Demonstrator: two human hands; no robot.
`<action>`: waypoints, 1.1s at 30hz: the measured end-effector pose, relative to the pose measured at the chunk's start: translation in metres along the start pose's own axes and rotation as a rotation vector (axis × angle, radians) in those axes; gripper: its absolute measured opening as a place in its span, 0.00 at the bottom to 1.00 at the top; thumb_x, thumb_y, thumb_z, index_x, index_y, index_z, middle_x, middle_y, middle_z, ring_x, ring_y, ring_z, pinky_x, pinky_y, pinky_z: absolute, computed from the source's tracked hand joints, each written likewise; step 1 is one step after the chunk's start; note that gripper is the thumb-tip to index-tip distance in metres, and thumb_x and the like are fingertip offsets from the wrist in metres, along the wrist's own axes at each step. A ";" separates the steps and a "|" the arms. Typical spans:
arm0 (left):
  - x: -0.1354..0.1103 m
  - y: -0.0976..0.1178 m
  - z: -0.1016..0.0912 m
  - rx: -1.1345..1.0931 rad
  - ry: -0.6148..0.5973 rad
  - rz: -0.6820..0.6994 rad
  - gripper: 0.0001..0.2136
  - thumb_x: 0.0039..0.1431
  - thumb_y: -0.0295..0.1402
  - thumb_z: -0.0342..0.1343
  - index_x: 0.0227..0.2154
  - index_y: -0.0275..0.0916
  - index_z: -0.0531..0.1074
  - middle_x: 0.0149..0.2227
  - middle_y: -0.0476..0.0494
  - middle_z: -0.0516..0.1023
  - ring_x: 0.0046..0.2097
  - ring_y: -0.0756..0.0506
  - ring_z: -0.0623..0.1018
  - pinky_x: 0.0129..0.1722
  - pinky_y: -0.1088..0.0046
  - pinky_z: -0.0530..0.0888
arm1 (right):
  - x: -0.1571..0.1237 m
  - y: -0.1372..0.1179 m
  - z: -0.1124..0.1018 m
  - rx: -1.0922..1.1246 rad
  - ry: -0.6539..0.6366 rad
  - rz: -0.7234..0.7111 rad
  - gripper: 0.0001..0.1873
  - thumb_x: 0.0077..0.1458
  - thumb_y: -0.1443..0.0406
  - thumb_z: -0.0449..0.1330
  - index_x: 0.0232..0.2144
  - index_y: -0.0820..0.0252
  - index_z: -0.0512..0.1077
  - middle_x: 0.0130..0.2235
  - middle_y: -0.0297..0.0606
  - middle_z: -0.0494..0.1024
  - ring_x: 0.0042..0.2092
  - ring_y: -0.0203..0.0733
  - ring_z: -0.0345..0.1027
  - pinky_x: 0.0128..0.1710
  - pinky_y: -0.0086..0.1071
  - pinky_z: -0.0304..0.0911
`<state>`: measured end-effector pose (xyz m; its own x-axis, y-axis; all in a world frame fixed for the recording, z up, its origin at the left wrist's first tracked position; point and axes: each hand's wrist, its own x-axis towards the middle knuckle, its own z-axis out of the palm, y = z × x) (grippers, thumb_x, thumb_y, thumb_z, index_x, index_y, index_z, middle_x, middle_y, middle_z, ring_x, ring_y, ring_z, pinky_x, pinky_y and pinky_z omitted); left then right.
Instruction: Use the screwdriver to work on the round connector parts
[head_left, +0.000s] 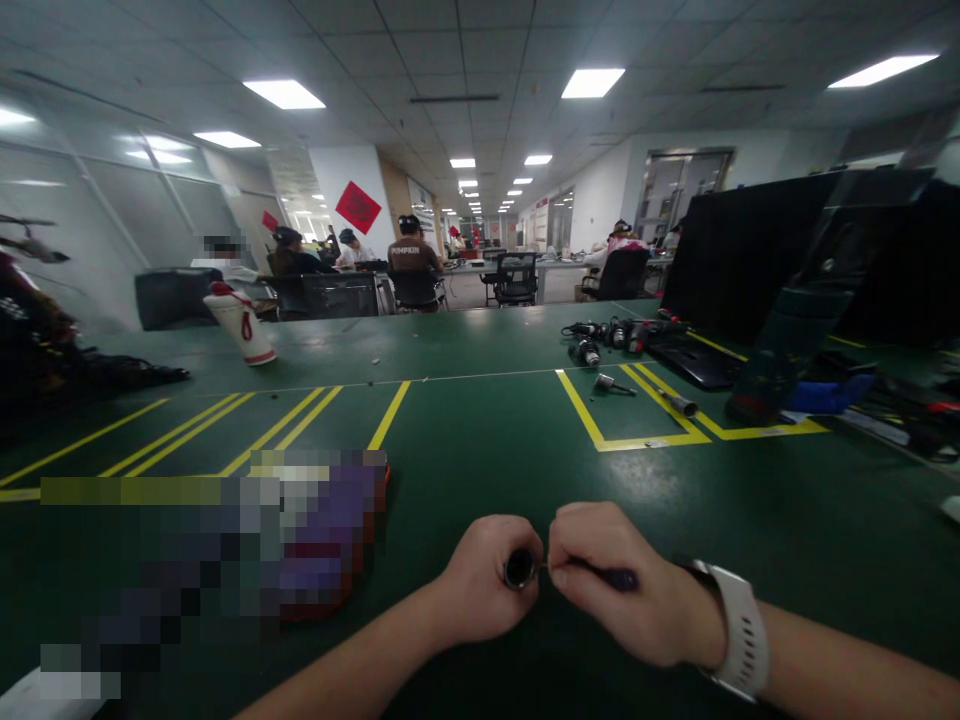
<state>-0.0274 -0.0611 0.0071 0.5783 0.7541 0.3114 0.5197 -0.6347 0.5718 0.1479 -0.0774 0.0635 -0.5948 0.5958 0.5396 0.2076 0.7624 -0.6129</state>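
At the table's [480,440] six o'clock, the left hand [480,592] is clenching a black tube [519,568]. The right hand [626,595] is pinching a thin tool [606,577] that is pointing toward nine o'clock, its tip just beside the tube.

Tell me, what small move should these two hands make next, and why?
Probably ease the thin dark tool slightly leftward, toward the small black cylinder. The left hand grips that cylinder with its round end facing the camera; the right hand pinches the tool with its tip right beside that end, so only a short nudge seems left.
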 end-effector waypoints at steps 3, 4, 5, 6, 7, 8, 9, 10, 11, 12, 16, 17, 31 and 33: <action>0.001 0.003 -0.001 -0.024 -0.061 0.034 0.07 0.39 0.21 0.51 0.22 0.39 0.66 0.22 0.52 0.67 0.25 0.50 0.69 0.25 0.76 0.64 | 0.003 0.001 -0.002 0.104 -0.005 0.107 0.11 0.47 0.71 0.49 0.16 0.59 0.61 0.18 0.29 0.62 0.23 0.34 0.57 0.25 0.28 0.54; 0.001 0.004 -0.002 -0.032 -0.082 0.044 0.07 0.39 0.20 0.51 0.21 0.39 0.66 0.22 0.52 0.67 0.25 0.50 0.69 0.26 0.76 0.64 | 0.004 0.003 -0.003 0.154 -0.003 0.159 0.11 0.46 0.71 0.49 0.15 0.58 0.61 0.17 0.28 0.61 0.22 0.33 0.56 0.24 0.28 0.54; 0.001 0.004 -0.002 -0.039 -0.100 0.052 0.08 0.39 0.20 0.50 0.21 0.39 0.65 0.22 0.52 0.66 0.25 0.50 0.69 0.26 0.76 0.64 | 0.005 0.004 -0.003 0.204 -0.002 0.203 0.11 0.45 0.71 0.50 0.14 0.58 0.60 0.17 0.28 0.61 0.21 0.33 0.56 0.23 0.28 0.54; 0.001 0.005 -0.002 -0.046 -0.115 0.059 0.08 0.38 0.19 0.50 0.21 0.39 0.65 0.22 0.52 0.65 0.25 0.50 0.69 0.26 0.76 0.64 | 0.006 0.005 -0.004 0.251 -0.003 0.240 0.11 0.44 0.70 0.50 0.13 0.58 0.60 0.16 0.28 0.61 0.20 0.33 0.55 0.22 0.27 0.53; 0.001 0.005 -0.002 -0.053 -0.124 0.065 0.08 0.38 0.19 0.50 0.21 0.40 0.64 0.22 0.53 0.64 0.25 0.50 0.68 0.26 0.76 0.63 | 0.007 0.007 -0.004 0.293 -0.003 0.264 0.11 0.43 0.70 0.50 0.13 0.58 0.60 0.15 0.28 0.61 0.19 0.33 0.55 0.21 0.27 0.53; 0.001 0.005 -0.003 -0.061 -0.126 0.069 0.08 0.37 0.19 0.50 0.20 0.40 0.63 0.21 0.53 0.64 0.25 0.50 0.68 0.25 0.76 0.63 | 0.007 0.008 -0.005 0.327 -0.004 0.280 0.10 0.43 0.70 0.50 0.13 0.59 0.60 0.15 0.28 0.61 0.19 0.33 0.55 0.20 0.27 0.53; 0.002 0.004 -0.003 -0.071 -0.123 0.071 0.09 0.37 0.19 0.50 0.19 0.40 0.62 0.21 0.53 0.63 0.25 0.50 0.67 0.25 0.76 0.62 | 0.008 0.009 -0.005 0.352 -0.002 0.291 0.10 0.42 0.70 0.50 0.13 0.59 0.61 0.14 0.28 0.61 0.19 0.32 0.55 0.20 0.27 0.52; 0.002 0.004 -0.003 -0.084 -0.118 0.071 0.09 0.37 0.19 0.49 0.19 0.40 0.61 0.21 0.53 0.62 0.24 0.51 0.67 0.25 0.76 0.62 | 0.008 0.010 -0.005 0.372 0.002 0.299 0.09 0.42 0.70 0.50 0.13 0.59 0.61 0.14 0.28 0.61 0.19 0.32 0.55 0.20 0.27 0.52; 0.002 0.004 -0.003 -0.097 -0.113 0.071 0.09 0.36 0.18 0.49 0.19 0.40 0.60 0.21 0.54 0.62 0.24 0.51 0.67 0.25 0.77 0.62 | 0.008 0.011 -0.005 0.390 0.007 0.307 0.09 0.41 0.69 0.50 0.13 0.59 0.61 0.14 0.28 0.61 0.19 0.32 0.55 0.20 0.27 0.52; 0.002 0.004 -0.003 -0.108 -0.110 0.071 0.10 0.36 0.18 0.49 0.19 0.40 0.60 0.21 0.54 0.62 0.24 0.51 0.67 0.25 0.77 0.62 | 0.008 0.012 -0.004 0.412 0.014 0.318 0.09 0.41 0.69 0.51 0.13 0.59 0.61 0.14 0.28 0.61 0.18 0.32 0.55 0.20 0.27 0.52; 0.002 0.003 -0.004 -0.132 -0.100 0.084 0.09 0.37 0.19 0.49 0.19 0.40 0.59 0.21 0.53 0.63 0.25 0.50 0.67 0.25 0.77 0.62 | 0.008 0.015 -0.003 0.545 0.029 0.380 0.07 0.40 0.68 0.52 0.14 0.60 0.63 0.15 0.28 0.62 0.18 0.32 0.55 0.18 0.26 0.51; 0.002 0.003 -0.005 -0.133 -0.090 0.087 0.09 0.37 0.19 0.49 0.19 0.40 0.59 0.21 0.53 0.63 0.25 0.51 0.67 0.25 0.77 0.62 | 0.008 0.016 -0.003 0.563 0.031 0.389 0.07 0.41 0.68 0.52 0.15 0.60 0.63 0.15 0.28 0.62 0.18 0.32 0.55 0.18 0.26 0.51; 0.001 0.002 0.000 -0.088 -0.127 0.040 0.08 0.38 0.20 0.51 0.22 0.38 0.66 0.21 0.53 0.66 0.24 0.51 0.68 0.25 0.77 0.63 | 0.005 0.001 -0.007 0.084 -0.116 0.051 0.09 0.46 0.71 0.50 0.17 0.60 0.62 0.19 0.30 0.62 0.23 0.34 0.56 0.26 0.29 0.54; 0.001 0.004 -0.002 -0.083 -0.132 0.046 0.07 0.39 0.20 0.51 0.22 0.38 0.66 0.22 0.53 0.66 0.24 0.51 0.68 0.25 0.77 0.63 | 0.008 0.006 -0.007 0.251 -0.122 0.183 0.09 0.45 0.71 0.51 0.15 0.59 0.61 0.17 0.28 0.61 0.21 0.32 0.56 0.23 0.27 0.54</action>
<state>-0.0261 -0.0625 0.0111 0.6806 0.6924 0.2396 0.4400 -0.6477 0.6220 0.1501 -0.0661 0.0683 -0.6568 0.6711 0.3439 0.1311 0.5506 -0.8244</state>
